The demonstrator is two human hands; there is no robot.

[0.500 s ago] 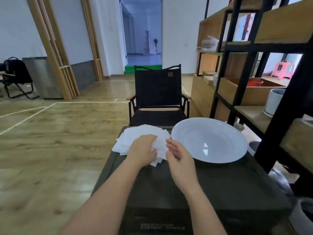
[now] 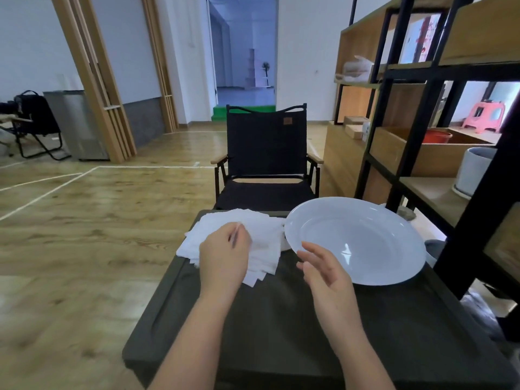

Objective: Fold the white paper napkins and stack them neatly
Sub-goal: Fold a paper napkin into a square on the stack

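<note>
A loose pile of white paper napkins (image 2: 261,235) lies fanned out at the far left of the dark table (image 2: 281,333). My left hand (image 2: 223,256) is over the pile and pinches a napkin's edge between thumb and fingers. My right hand (image 2: 323,273) hovers apart from the pile, fingers relaxed and spread, in front of the rim of a large white plate (image 2: 357,240). The plate is bare and stands at the far right of the table, its left rim touching the napkins.
A black folding chair (image 2: 266,161) faces me just beyond the table. A black-framed wooden shelf unit (image 2: 422,130) stands close on the right, holding a white pot (image 2: 472,171) and boxes. Wooden floor lies to the left.
My right hand has come off the napkin pile and moved right toward the plate. My left hand has lifted slightly and now pinches a napkin's edge.
</note>
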